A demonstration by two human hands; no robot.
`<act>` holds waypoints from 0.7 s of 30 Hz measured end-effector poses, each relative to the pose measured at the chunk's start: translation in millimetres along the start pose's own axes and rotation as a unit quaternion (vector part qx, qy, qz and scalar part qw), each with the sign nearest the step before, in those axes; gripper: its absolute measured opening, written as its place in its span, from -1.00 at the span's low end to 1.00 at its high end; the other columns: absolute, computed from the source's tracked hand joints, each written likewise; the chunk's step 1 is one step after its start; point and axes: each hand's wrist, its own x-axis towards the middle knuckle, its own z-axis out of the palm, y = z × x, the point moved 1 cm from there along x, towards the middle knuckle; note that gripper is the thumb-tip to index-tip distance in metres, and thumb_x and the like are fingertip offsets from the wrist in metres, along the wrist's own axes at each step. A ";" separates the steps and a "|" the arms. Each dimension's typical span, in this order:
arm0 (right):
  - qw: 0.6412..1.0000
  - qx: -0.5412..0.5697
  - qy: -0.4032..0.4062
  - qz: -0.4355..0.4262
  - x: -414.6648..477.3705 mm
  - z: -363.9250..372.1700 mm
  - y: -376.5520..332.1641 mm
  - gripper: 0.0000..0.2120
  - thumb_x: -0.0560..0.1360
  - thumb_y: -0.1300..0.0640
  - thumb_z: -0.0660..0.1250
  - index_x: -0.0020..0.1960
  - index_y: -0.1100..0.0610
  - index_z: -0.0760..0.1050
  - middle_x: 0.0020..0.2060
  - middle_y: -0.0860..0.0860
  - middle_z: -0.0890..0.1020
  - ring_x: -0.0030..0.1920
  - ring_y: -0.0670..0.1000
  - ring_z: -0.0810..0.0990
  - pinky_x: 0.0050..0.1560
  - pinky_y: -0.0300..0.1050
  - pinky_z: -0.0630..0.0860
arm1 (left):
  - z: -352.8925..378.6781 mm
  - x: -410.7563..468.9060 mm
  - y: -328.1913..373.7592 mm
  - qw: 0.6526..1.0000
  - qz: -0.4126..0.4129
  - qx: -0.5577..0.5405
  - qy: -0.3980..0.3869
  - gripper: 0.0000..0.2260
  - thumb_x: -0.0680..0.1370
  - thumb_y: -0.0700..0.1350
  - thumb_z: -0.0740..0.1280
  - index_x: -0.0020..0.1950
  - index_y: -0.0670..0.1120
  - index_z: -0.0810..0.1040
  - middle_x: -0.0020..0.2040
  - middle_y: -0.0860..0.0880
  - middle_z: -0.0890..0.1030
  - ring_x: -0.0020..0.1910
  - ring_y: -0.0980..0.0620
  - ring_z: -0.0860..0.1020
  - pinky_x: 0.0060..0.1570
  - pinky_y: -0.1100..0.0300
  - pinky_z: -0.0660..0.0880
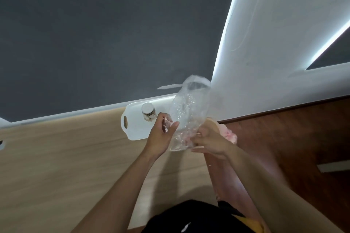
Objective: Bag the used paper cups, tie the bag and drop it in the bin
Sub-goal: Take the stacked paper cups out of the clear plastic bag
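The clear plastic bag (187,111) is held upright above the wooden table (66,147). The left hand (161,136) pinches its lower edge at 9 o'clock; the right hand (210,138) grips it at 3 o'clock (contents unclear). A white tray (136,130) bearing a jar (148,112) lies at 10 o'clock.

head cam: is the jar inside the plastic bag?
No, the jar stands on the white tray, left of the clear bag held by the left hand and right hand.

Dim room, bright light strips glaring, soft blur, edges warped
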 end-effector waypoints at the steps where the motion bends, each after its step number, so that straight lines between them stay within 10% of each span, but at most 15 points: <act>1: 1.000 0.018 0.004 -0.003 -2.7 -8.0 2.9 -0.64 0.64 0.32 0.48 0.41 0.37 0.54 0.22 0.35 0.71 0.13 0.09 0.75 0.19 0.02 0.77 | 7.3 3.9 3.3 1.000 -0.002 -0.007 -0.002 -0.77 0.70 -0.03 0.52 0.11 -0.03 0.47 -0.11 0.07 0.46 -0.23 0.17 0.38 -0.14 0.41 0.40; 9: 0.992 0.075 0.102 -0.004 -9.8 -69.7 18.8 -0.58 0.66 0.42 0.23 0.35 0.06 0.66 0.15 0.02 0.80 0.09 -0.02 0.78 0.28 0.11 0.75 | 66.5 22.7 -0.1 0.991 -0.101 -0.010 -0.085 -0.59 0.71 0.20 0.45 0.49 0.15 0.44 0.29 0.00 0.64 0.14 0.12 0.69 -0.16 0.54 0.50; 15: 0.979 0.104 0.168 0.053 0.3 -119.0 45.3 -0.80 0.75 0.23 0.27 0.22 0.08 0.67 -0.03 0.06 0.79 -0.14 -0.01 0.77 0.08 0.11 0.76 | 111.7 36.9 -2.6 0.983 -0.112 0.015 -0.141 -0.28 0.71 -0.06 0.50 0.78 0.19 0.23 0.35 0.17 0.58 0.26 0.19 0.67 0.06 0.43 0.61; 21: 0.965 0.156 0.179 0.113 24.9 -164.5 72.0 -0.68 0.70 -0.10 0.41 0.31 0.09 0.67 0.23 0.11 0.78 0.21 0.12 0.78 0.20 0.13 0.77 | 166.0 74.6 -5.9 0.964 -0.145 0.131 -0.178 -0.35 0.67 -0.07 0.54 0.72 -0.11 0.38 0.56 -0.10 0.56 0.48 -0.11 0.60 0.38 0.07 0.57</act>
